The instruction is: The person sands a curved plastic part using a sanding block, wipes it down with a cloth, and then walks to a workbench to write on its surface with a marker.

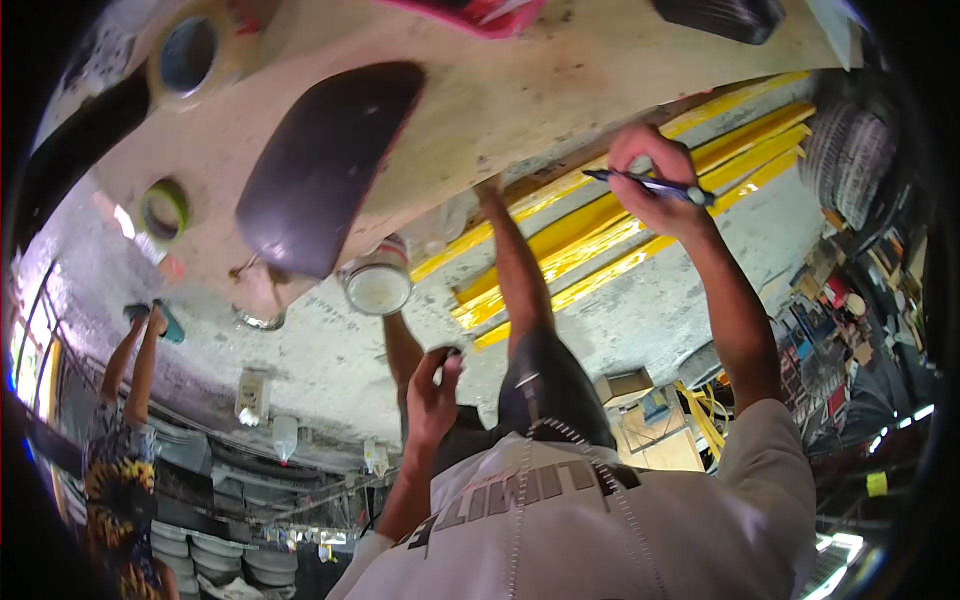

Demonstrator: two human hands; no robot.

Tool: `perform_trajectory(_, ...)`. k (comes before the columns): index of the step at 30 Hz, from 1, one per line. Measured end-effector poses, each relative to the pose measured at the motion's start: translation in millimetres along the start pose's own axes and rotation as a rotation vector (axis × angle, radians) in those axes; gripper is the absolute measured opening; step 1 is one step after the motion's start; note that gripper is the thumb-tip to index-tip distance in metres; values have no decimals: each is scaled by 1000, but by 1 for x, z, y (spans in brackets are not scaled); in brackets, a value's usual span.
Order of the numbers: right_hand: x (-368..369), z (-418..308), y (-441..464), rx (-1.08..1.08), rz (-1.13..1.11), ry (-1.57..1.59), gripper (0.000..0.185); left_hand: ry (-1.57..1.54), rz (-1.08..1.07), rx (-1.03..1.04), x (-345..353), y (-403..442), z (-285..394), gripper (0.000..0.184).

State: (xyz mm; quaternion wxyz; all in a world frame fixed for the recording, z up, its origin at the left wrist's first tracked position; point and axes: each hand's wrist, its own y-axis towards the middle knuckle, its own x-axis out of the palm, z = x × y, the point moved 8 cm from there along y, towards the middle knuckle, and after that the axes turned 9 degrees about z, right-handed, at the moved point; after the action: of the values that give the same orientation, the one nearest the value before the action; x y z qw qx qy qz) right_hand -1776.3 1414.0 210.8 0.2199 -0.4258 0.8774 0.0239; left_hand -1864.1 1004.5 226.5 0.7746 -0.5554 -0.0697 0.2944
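My right hand is raised past the edge of a pale work table, its fingers closed round a dark marker whose tip points left. Lower down, my left hand is near my body with thumb and fingers pinched together. A small dark thing shows at its fingertips, too small to name. On the table lies a dark, glossy curved panel. Below the table's edge a pale round can is between the panel and my left hand.
Tape rolls, one tan and one green, a pink tray and a dark piece are on the table. Long yellow strips lie beyond its edge. Another person stands at left. Tires are stacked at right.
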Motion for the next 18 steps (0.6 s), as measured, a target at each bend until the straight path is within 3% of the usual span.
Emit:
perform_trajectory(3,30,-60,-21,152,57,337,16,-145,-83,285,-3,12,119,30)
perform_trajectory(8,78,-136,-13,326,42,801,19,-397,-69,635,-20,16,191,31)
perform_trajectory(13,101,-169,4,280,3,734,19,-274,-25,789,-45,3,205,31)
perform_trajectory(18,135,-186,4,144,-251,499,27,1,-5,923,-55,-13,207,28)
